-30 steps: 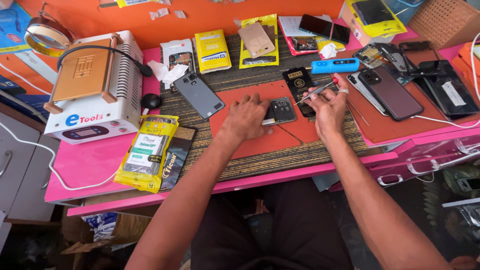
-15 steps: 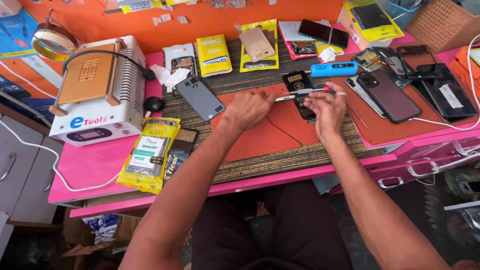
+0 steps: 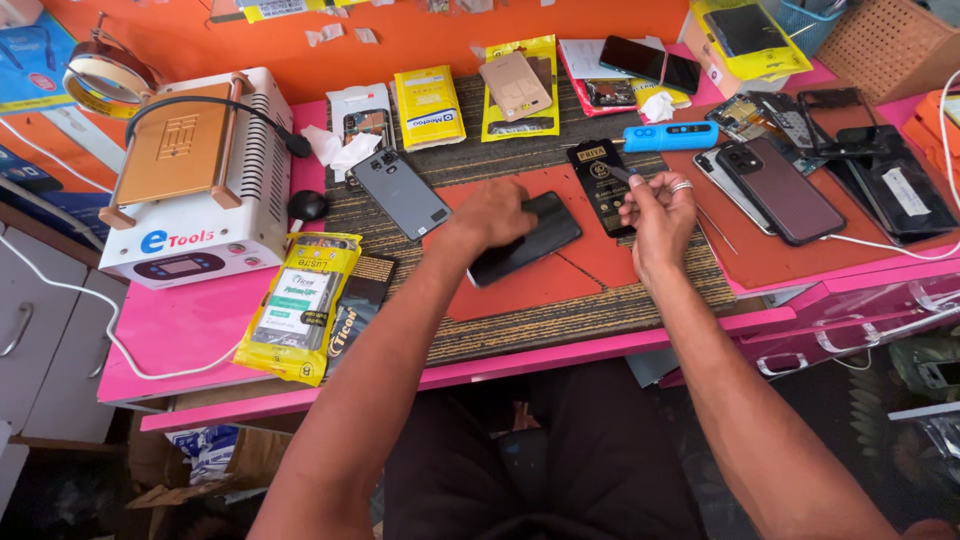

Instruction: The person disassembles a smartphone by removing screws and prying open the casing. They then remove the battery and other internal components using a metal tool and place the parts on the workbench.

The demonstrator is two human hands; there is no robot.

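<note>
The left hand [image 3: 497,215] is gripping a black phone [image 3: 525,238] over the orange mat [image 3: 520,285] near the bench's middle — the right hand [image 3: 660,212] is pinching tweezers [image 3: 622,174] just beside it.

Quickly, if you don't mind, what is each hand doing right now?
Left hand: closed on the black phone over the red mat.
Right hand: pinching a small thin tool.

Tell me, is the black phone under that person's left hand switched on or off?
Cannot tell. The black phone lies flat on the orange mat, dark all over, under the left hand; which face is up is unclear.
</note>
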